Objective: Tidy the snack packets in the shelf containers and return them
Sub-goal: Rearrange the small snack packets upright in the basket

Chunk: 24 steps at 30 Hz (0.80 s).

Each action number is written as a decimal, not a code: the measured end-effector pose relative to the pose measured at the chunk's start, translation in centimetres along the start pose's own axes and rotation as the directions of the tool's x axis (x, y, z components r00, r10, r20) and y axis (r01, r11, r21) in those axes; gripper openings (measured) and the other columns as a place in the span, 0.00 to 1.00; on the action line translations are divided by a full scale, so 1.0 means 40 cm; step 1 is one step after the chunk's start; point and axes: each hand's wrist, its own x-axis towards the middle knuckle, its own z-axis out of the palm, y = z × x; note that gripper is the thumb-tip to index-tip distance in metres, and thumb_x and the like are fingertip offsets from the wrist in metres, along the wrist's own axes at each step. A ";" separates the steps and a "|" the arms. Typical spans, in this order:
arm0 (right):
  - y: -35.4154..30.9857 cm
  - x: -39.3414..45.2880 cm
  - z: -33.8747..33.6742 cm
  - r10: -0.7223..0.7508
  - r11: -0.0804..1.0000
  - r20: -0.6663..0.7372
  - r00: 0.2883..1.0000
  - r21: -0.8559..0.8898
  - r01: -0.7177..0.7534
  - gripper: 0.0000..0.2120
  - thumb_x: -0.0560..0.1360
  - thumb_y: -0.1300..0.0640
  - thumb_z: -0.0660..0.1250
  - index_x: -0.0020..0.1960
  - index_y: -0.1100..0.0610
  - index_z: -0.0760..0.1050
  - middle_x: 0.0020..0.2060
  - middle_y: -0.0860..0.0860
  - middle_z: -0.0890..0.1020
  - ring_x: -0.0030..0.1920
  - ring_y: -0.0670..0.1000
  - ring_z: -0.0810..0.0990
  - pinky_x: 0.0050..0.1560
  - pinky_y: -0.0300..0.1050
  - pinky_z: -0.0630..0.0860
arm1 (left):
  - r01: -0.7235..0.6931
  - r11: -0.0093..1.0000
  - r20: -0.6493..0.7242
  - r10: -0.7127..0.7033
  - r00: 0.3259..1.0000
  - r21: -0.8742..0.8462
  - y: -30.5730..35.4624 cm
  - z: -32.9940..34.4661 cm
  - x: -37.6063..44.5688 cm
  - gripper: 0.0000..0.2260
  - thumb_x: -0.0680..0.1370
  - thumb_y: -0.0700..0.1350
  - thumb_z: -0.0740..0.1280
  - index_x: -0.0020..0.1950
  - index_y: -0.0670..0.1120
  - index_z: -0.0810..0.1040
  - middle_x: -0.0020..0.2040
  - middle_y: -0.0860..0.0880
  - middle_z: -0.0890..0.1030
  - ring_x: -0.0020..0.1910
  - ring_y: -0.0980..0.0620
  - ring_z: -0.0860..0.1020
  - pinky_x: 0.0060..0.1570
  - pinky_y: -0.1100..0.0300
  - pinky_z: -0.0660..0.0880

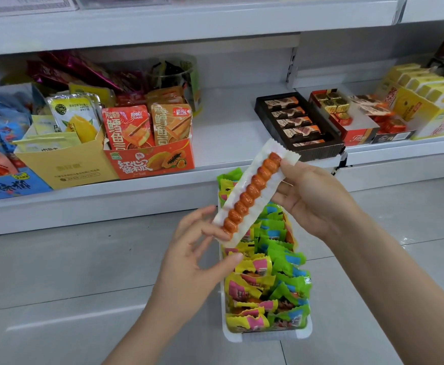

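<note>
Pinching a long clear crimped-edge sausage packet [252, 196] at centre frame, the right hand [318, 201] grips its upper end and the left hand [202, 246] its lower end; inside lies one ridged, twisted orange stick. Below it, on the glossy tiled floor [57, 285], a white rectangular plastic container [268, 335] holds many crinkly green and yellow snack packets [268, 283]; count unclear
</note>
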 end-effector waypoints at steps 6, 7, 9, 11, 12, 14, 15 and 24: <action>-0.002 0.000 0.002 -0.003 0.998 0.050 0.999 0.066 -0.001 0.13 0.84 0.61 0.56 0.57 0.64 0.77 0.47 0.57 0.86 0.46 0.54 0.87 0.43 0.46 0.84 | 0.377 0.858 0.027 -0.393 0.919 -0.348 0.016 0.015 0.004 0.30 0.62 0.47 0.77 0.63 0.50 0.73 0.55 0.49 0.85 0.53 0.51 0.84 0.46 0.63 0.80; -0.003 -0.001 0.004 -0.001 0.998 0.056 0.998 0.067 -0.003 0.13 0.84 0.61 0.56 0.58 0.64 0.77 0.48 0.57 0.86 0.47 0.54 0.87 0.43 0.46 0.84 | 0.398 0.840 0.057 -0.406 0.912 -0.368 0.016 0.015 0.005 0.29 0.63 0.46 0.76 0.63 0.50 0.75 0.54 0.46 0.86 0.52 0.48 0.85 0.46 0.62 0.81; -0.008 -0.001 0.007 -0.004 0.998 0.052 0.999 0.057 0.001 0.13 0.84 0.61 0.56 0.58 0.64 0.77 0.48 0.58 0.86 0.48 0.54 0.86 0.43 0.47 0.84 | 0.390 0.840 0.100 -0.382 0.919 -0.377 0.015 0.015 0.006 0.22 0.67 0.42 0.75 0.61 0.48 0.80 0.53 0.44 0.86 0.51 0.46 0.85 0.45 0.63 0.80; -0.012 0.000 0.005 -0.011 0.999 0.032 0.999 0.038 0.010 0.13 0.84 0.61 0.57 0.59 0.64 0.77 0.51 0.58 0.86 0.49 0.54 0.86 0.45 0.48 0.84 | 0.362 0.851 0.106 -0.348 0.931 -0.382 0.014 0.015 0.006 0.17 0.68 0.42 0.74 0.56 0.48 0.84 0.54 0.45 0.86 0.52 0.46 0.85 0.45 0.64 0.80; -0.014 0.000 0.002 -0.016 1.000 0.017 1.000 0.014 0.016 0.13 0.84 0.60 0.58 0.60 0.64 0.78 0.52 0.58 0.85 0.50 0.54 0.86 0.47 0.49 0.84 | 0.342 0.856 0.099 -0.330 0.939 -0.387 0.014 0.014 0.006 0.15 0.68 0.41 0.74 0.55 0.48 0.85 0.54 0.45 0.86 0.52 0.46 0.85 0.46 0.64 0.80; -0.017 -0.001 -0.007 -0.014 0.997 -0.020 1.000 -0.082 0.012 0.12 0.84 0.57 0.60 0.60 0.61 0.79 0.54 0.57 0.85 0.53 0.54 0.85 0.50 0.51 0.84 | 0.285 0.881 0.051 -0.287 0.957 -0.378 0.010 0.011 0.009 0.15 0.68 0.41 0.75 0.54 0.50 0.85 0.53 0.46 0.86 0.52 0.47 0.85 0.46 0.64 0.80; -0.020 -0.003 -0.011 0.000 0.990 -0.029 1.000 -0.140 -0.004 0.13 0.83 0.53 0.61 0.59 0.58 0.80 0.54 0.56 0.86 0.54 0.54 0.85 0.51 0.53 0.84 | 0.247 0.903 0.006 -0.261 0.965 -0.352 0.009 0.008 0.012 0.15 0.68 0.41 0.75 0.53 0.51 0.86 0.53 0.47 0.86 0.51 0.49 0.85 0.46 0.64 0.80; -0.088 -0.025 -0.032 0.095 0.920 0.065 0.993 -0.387 -0.063 0.20 0.78 0.44 0.66 0.62 0.57 0.77 0.50 0.55 0.87 0.50 0.55 0.86 0.45 0.49 0.84 | -0.297 0.894 -0.028 0.324 0.946 0.336 0.016 -0.063 0.064 0.24 0.71 0.26 0.71 0.52 0.55 0.86 0.53 0.58 0.85 0.55 0.54 0.82 0.56 0.64 0.76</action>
